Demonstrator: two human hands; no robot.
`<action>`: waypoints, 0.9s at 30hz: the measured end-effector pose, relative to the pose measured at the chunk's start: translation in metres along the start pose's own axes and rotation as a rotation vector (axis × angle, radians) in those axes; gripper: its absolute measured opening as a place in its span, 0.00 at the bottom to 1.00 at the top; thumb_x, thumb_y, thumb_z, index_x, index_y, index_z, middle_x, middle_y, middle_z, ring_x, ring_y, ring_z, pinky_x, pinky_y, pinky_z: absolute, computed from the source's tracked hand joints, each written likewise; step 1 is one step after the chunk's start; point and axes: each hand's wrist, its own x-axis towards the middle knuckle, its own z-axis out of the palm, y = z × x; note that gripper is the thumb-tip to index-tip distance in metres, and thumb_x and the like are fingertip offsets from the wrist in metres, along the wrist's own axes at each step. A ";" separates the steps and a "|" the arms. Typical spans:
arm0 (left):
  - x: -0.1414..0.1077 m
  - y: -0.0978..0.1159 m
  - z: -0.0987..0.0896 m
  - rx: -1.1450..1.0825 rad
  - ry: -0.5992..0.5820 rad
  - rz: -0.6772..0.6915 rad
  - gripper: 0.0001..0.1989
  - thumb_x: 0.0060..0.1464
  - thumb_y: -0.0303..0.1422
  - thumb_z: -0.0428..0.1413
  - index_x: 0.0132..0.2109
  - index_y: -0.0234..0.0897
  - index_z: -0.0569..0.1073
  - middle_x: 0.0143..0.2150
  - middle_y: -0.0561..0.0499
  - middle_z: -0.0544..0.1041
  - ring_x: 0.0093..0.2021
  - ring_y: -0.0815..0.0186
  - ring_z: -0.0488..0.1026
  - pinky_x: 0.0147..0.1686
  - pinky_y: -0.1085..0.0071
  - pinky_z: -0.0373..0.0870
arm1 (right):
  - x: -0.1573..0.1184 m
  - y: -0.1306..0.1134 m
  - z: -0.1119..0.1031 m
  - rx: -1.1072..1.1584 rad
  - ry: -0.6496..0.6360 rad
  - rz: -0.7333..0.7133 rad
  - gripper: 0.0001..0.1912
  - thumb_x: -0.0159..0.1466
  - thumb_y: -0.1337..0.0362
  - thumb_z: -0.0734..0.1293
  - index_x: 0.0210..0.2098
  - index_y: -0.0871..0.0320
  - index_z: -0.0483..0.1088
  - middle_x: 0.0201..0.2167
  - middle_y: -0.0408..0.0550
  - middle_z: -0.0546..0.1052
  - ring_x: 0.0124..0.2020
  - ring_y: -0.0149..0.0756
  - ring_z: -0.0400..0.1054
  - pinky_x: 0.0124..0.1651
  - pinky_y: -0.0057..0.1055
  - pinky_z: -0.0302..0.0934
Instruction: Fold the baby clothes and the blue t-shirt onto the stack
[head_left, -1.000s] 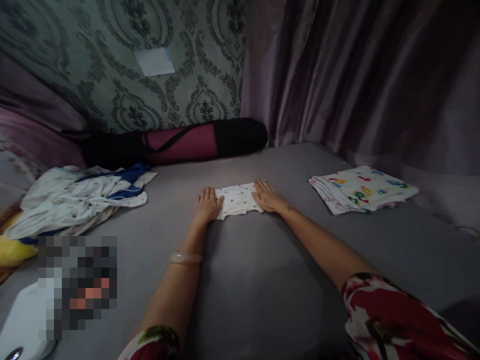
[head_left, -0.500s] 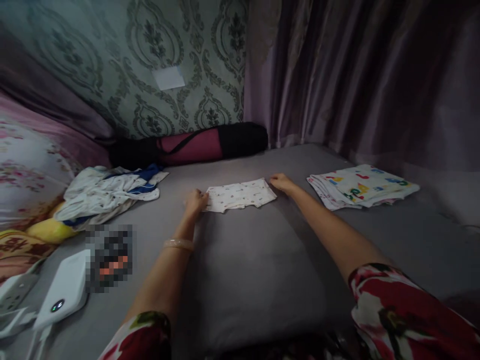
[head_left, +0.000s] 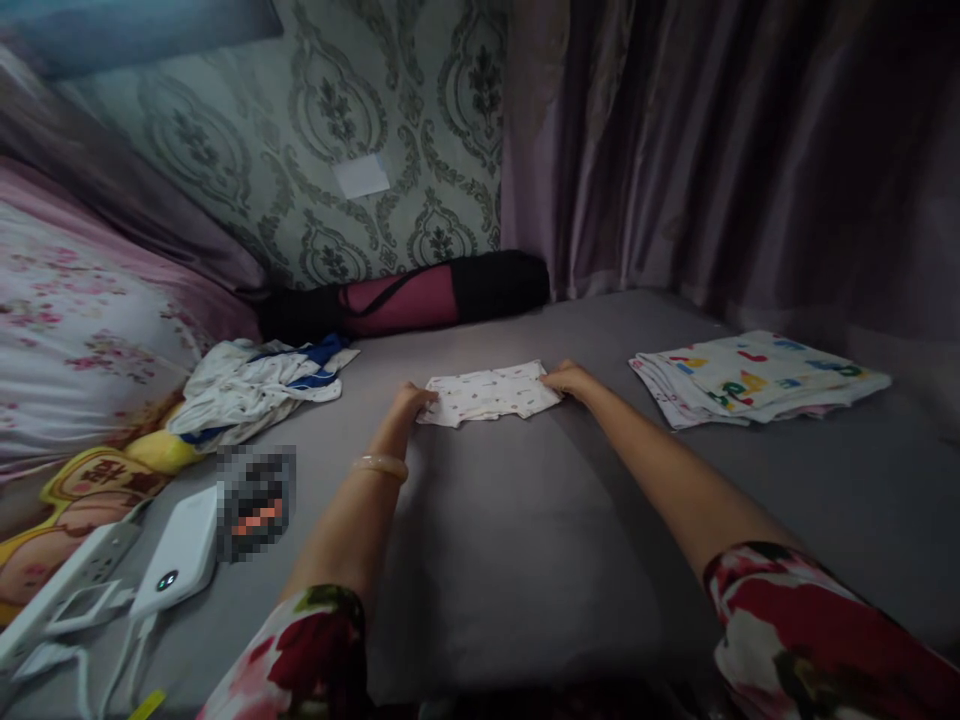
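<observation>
A small pair of white shorts (head_left: 491, 393) with a tiny scattered print lies spread on the grey bed sheet (head_left: 517, 540). My left hand (head_left: 412, 400) is closed on the left edge of the shorts, its fingertips partly hidden. At the opposite edge, my right hand (head_left: 568, 379) pinches the cloth near the upper right corner. A pale bangle (head_left: 381, 466) circles my left wrist.
Folded cloths with a colourful print (head_left: 765, 375) are stacked on the right. To the left are crumpled clothes (head_left: 247, 390), a white power bank (head_left: 176, 550), a power strip (head_left: 82, 570) and cables. A long black-and-maroon bag (head_left: 405, 298) lies along the wall.
My right hand has come onto the right edge of the shorts, where before it was just off it. My left hand stays at the left edge. The view has turned slightly left.
</observation>
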 end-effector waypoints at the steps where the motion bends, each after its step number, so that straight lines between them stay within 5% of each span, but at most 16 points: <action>1: 0.000 0.001 0.000 -0.004 -0.005 -0.007 0.11 0.36 0.30 0.66 0.26 0.31 0.72 0.18 0.48 0.71 0.26 0.60 0.72 0.24 0.71 0.62 | 0.002 -0.002 0.000 -0.005 -0.010 0.010 0.17 0.58 0.57 0.70 0.42 0.62 0.74 0.31 0.53 0.76 0.32 0.36 0.70 0.28 0.26 0.61; 10: -0.014 0.011 -0.010 -0.042 -0.011 0.092 0.10 0.35 0.30 0.65 0.20 0.34 0.70 0.17 0.52 0.69 0.25 0.65 0.70 0.25 0.74 0.62 | -0.010 -0.006 -0.005 -0.023 -0.082 -0.056 0.10 0.54 0.64 0.70 0.36 0.58 0.77 0.36 0.53 0.79 0.41 0.43 0.73 0.37 0.29 0.63; 17: -0.041 0.052 -0.032 -0.117 0.038 0.293 0.08 0.38 0.33 0.64 0.25 0.33 0.74 0.19 0.54 0.70 0.25 0.69 0.67 0.24 0.75 0.59 | -0.019 0.002 -0.026 0.058 -0.037 -0.145 0.07 0.55 0.63 0.69 0.32 0.59 0.76 0.34 0.51 0.79 0.36 0.37 0.72 0.31 0.25 0.58; 22: -0.072 0.097 -0.030 -0.251 -0.012 0.413 0.07 0.41 0.32 0.62 0.24 0.33 0.74 0.17 0.55 0.67 0.21 0.73 0.62 0.21 0.76 0.55 | -0.022 0.030 -0.066 0.102 0.051 -0.142 0.06 0.56 0.63 0.68 0.28 0.60 0.74 0.27 0.47 0.76 0.29 0.32 0.68 0.26 0.23 0.54; 27: -0.104 0.146 0.001 -0.346 -0.087 0.451 0.07 0.42 0.33 0.63 0.27 0.33 0.77 0.20 0.53 0.70 0.23 0.72 0.63 0.23 0.74 0.56 | -0.033 0.073 -0.128 0.136 0.174 -0.051 0.05 0.55 0.66 0.67 0.30 0.62 0.74 0.23 0.44 0.71 0.26 0.29 0.63 0.25 0.23 0.53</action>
